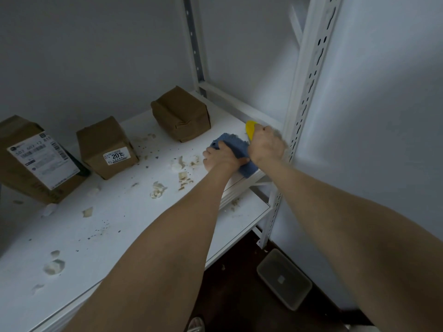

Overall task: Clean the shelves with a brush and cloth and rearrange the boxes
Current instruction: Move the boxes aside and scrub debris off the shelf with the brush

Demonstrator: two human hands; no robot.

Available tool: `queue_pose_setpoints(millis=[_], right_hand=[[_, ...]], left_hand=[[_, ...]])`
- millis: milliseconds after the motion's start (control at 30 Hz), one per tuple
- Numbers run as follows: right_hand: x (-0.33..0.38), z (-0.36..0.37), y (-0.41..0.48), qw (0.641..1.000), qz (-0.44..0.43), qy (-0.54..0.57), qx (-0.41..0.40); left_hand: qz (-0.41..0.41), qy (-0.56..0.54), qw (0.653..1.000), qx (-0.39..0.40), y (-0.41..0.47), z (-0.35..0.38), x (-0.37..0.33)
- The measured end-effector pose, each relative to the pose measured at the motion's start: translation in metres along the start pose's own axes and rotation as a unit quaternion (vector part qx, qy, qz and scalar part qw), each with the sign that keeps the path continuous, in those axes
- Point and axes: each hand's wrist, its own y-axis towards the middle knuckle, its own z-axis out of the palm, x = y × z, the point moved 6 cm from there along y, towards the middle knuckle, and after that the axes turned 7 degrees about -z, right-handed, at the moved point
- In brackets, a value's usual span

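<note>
Hands: left (221,156) round cloth (231,142), right (267,146) brush (251,129).

Blurred right hand (267,146) hides most of the yellow brush (251,129) beside the cloth (236,143); box (36,161) far left of cloth cropped

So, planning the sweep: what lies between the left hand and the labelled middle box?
Pale scraps and brown crumbs on the white shelf, in head view.
</note>
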Motion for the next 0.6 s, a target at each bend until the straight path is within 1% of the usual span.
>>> queue_pose_setpoints(millis=[100, 233, 333, 400, 500, 600], right_hand=[[0.001, 0.004, 0.0, 0.999, -0.001, 0.033, -0.003], [0.002, 0.008, -0.001, 0.998, -0.012, 0.053, -0.018], [0.002, 0.013, 0.0, 0.997, -0.008, 0.075, -0.012], [-0.001, 0.016, -0.001, 0.995, 0.007, 0.103, -0.003], [-0.004, 0.016, -0.002, 0.989, 0.021, 0.145, 0.007], [-0.003, 0.013, -0.003, 0.984, 0.034, 0.172, 0.006]], left_hand=[[-0.031, -0.061, 0.998, -0.001, -0.001, 0.0, 0.003], [-0.026, -0.173, 0.984, 0.022, -0.005, 0.001, -0.004], [-0.021, -0.195, 0.98, 0.016, -0.006, 0.0, -0.007], [-0.019, -0.227, 0.973, 0.031, -0.007, 0.0, -0.008], [0.001, -0.289, 0.957, 0.004, -0.011, -0.008, -0.006], [-0.011, -0.346, 0.938, -0.022, -0.013, -0.015, 0.001]])
